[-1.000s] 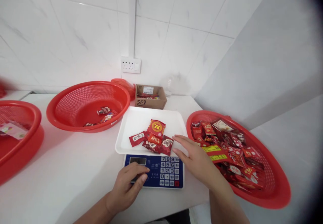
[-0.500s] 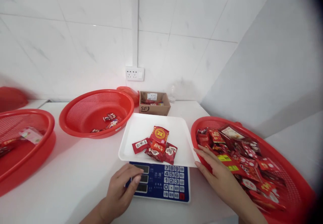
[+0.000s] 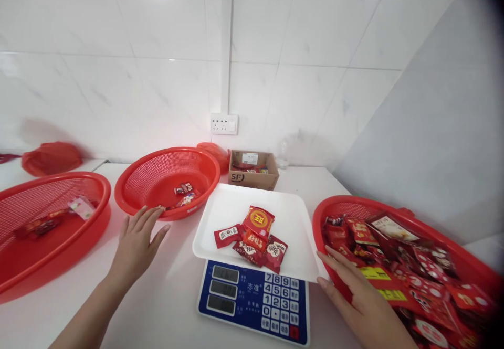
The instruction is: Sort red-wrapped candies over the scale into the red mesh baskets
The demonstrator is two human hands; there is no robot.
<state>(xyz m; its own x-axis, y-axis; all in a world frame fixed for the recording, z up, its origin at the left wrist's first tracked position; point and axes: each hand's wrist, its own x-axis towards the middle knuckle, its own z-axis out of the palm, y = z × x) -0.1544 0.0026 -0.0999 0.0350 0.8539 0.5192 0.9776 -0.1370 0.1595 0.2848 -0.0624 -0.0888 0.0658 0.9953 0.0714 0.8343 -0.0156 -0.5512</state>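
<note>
My left hand (image 3: 139, 241) is in the air near the front rim of the middle red basket (image 3: 167, 178), fingers spread and holding nothing. A few small wrapped sweets (image 3: 185, 194) lie inside that basket. My right hand (image 3: 354, 291) has its fingers stretched out, their tips at the right edge of the white weighing tray (image 3: 224, 207). Several red candy packets (image 3: 258, 236) are heaped on the tray. Below it is the blue keypad panel (image 3: 254, 302) of the scale, its display digits too faint to read. A right-hand red basket (image 3: 328, 202) full of red packets lies beside my right hand.
Another red basket (image 3: 98, 191) with a few packets stands at the left. Behind the tray is a cardboard box (image 3: 255, 181) holding packets. Red plastic bags (image 3: 53, 158) lie near the tiled wall, which carries a socket (image 3: 224, 124).
My left hand has moved left, from over the scale's displays to the middle basket, and its fingers have spread. My right hand stays by the tray's edge. The view has shifted slightly.
</note>
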